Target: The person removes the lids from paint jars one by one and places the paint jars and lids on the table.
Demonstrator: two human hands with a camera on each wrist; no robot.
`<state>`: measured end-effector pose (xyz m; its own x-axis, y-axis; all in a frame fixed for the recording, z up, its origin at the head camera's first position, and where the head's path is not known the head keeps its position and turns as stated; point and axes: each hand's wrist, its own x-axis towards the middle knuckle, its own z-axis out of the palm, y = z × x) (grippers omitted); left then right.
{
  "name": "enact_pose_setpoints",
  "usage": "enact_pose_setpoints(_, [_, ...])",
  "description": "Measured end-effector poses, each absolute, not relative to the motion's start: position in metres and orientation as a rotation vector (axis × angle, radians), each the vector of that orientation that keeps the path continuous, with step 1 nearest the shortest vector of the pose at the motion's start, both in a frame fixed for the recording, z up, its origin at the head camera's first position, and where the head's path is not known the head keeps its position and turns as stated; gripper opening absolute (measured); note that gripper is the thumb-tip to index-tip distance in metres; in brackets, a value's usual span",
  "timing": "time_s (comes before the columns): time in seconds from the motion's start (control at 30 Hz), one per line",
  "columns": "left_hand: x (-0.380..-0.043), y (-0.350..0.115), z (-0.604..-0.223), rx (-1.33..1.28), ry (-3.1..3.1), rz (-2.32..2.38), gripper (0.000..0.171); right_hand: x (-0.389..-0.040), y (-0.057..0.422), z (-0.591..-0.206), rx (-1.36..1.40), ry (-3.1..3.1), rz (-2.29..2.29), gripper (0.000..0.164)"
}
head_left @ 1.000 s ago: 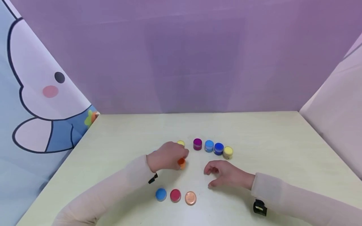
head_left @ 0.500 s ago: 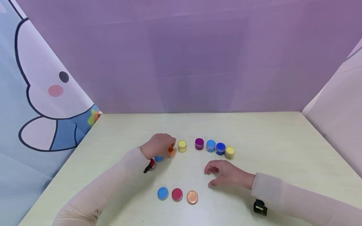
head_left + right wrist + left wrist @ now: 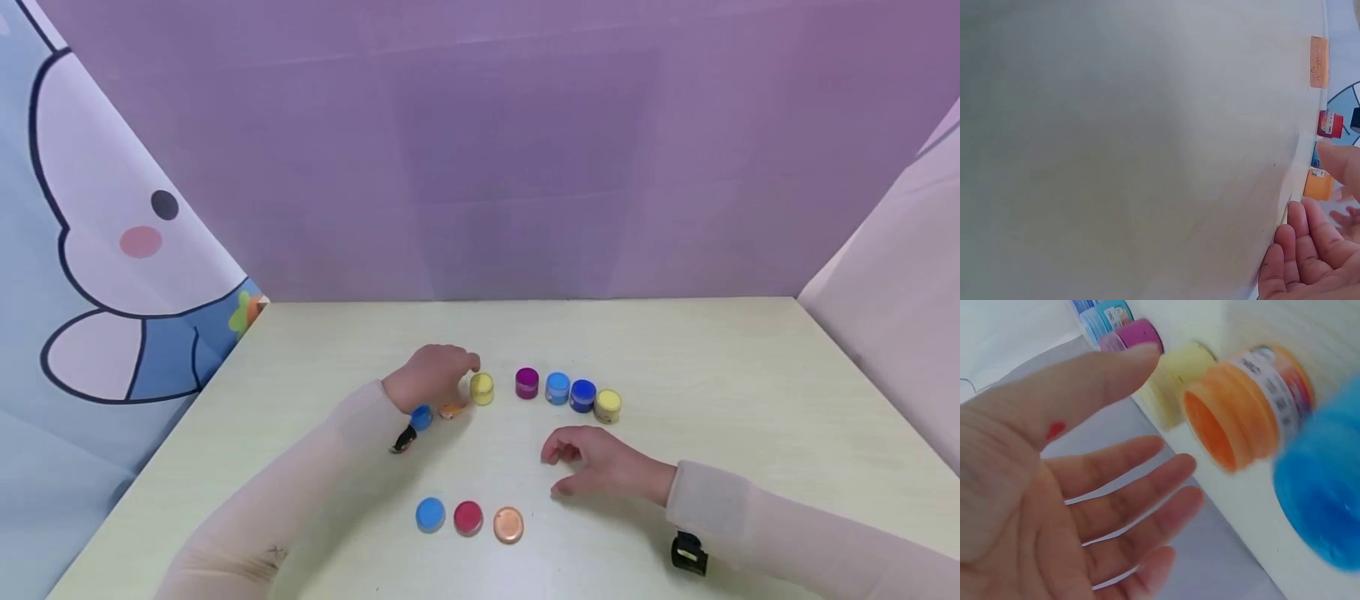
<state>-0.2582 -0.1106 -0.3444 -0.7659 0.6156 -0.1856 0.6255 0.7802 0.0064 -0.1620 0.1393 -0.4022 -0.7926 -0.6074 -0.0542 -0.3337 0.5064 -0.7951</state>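
Note:
My left hand (image 3: 435, 372) is spread beside a small lidless orange paint jar (image 3: 1235, 412), thumb and fingers apart with nothing held. The orange jar stands on the table, its mouth uncovered in the left wrist view, between a blue jar (image 3: 1325, 481) and a yellow jar (image 3: 482, 389). In the head view the hand partly covers the orange jar, and its fingertips are close to the yellow one. My right hand (image 3: 600, 462) rests at the table to the right, fingers loosely bent, holding nothing.
Purple (image 3: 527, 383), light blue (image 3: 557, 388), dark blue (image 3: 582, 396) and yellow (image 3: 607, 406) jars form a row at the back. Nearer me lie round blue (image 3: 431, 515), red (image 3: 468, 518) and orange (image 3: 508, 525) lids. A purple backdrop (image 3: 525, 167) rises behind the table.
My left hand has carried the orange jar back and left to the spot beside the yellow jar, then let go and spread its fingers. The right hand stays in place.

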Motion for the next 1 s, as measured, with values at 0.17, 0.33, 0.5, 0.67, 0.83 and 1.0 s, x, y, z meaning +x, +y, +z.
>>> enact_pose_setpoints(0.17, [-0.260,-0.098,-0.350,1.055,2.830,-0.101,0.036,-0.164,0.140,-0.407,-0.794,2.420,-1.180,0.032])
enact_pose_setpoints(0.33, [-0.264,-0.091,-0.354,1.064,2.837,-0.126,0.036,-0.166,0.141,-0.411,-0.795,2.412,-1.198,0.032])
enact_pose_setpoints(0.5, [-0.268,-0.083,-0.356,1.074,2.834,-0.160,0.022,-0.169,0.142,-0.412,-0.784,2.407,-1.217,0.032])
enact_pose_setpoints(0.67, [-0.255,-0.073,-0.354,1.182,2.796,-0.212,0.021,-0.169,0.143,-0.412,-0.784,2.412,-1.221,0.031])
enact_pose_setpoints(0.83, [-0.233,-0.059,-0.355,1.386,2.731,-0.259,0.022,-0.170,0.144,-0.411,-0.771,2.440,-1.208,0.033])
enact_pose_setpoints(1.0, [-0.211,-0.043,-0.350,1.542,2.629,-0.346,0.025,-0.172,0.143,-0.411,-0.747,2.463,-1.199,0.036])
